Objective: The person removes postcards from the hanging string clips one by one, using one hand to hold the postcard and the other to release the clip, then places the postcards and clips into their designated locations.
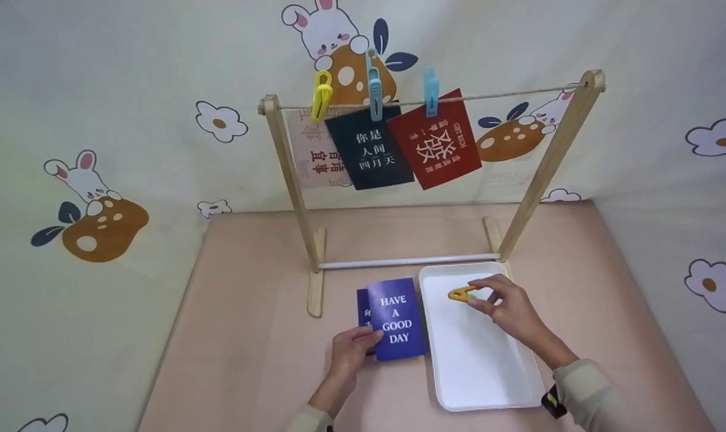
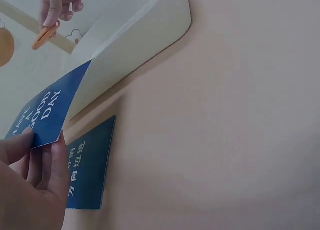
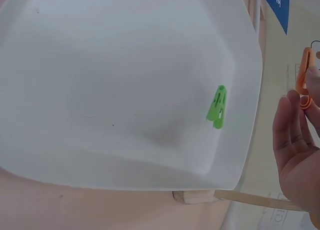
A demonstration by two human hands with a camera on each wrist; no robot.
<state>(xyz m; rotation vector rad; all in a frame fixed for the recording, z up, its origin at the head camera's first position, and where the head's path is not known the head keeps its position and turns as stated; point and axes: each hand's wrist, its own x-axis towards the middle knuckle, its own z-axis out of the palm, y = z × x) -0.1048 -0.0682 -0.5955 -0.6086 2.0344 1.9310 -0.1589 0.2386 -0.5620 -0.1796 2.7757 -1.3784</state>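
My left hand (image 1: 349, 354) pinches a blue card (image 1: 397, 321) lettered HAVE A GOOD DAY between thumb and fingers. Beneath it, a second dark blue card (image 2: 92, 165) with white characters lies on the table, partly covered in the head view. Over the white tray (image 1: 483, 396), my right hand (image 1: 507, 303) pinches an orange clothespin (image 1: 459, 294) between thumb and fingertips. A green clothespin (image 3: 218, 107) lies inside the tray near one end, mostly hidden behind the orange one in the head view.
Behind stands a wooden rack with a cord (image 1: 507, 93). From it hang a pale card (image 1: 315, 156) under a yellow clothespin (image 1: 321, 96), a dark card (image 1: 372, 159) and a red card (image 1: 441, 150) under blue clothespins. A white bar (image 1: 411, 261) joins the rack's feet.
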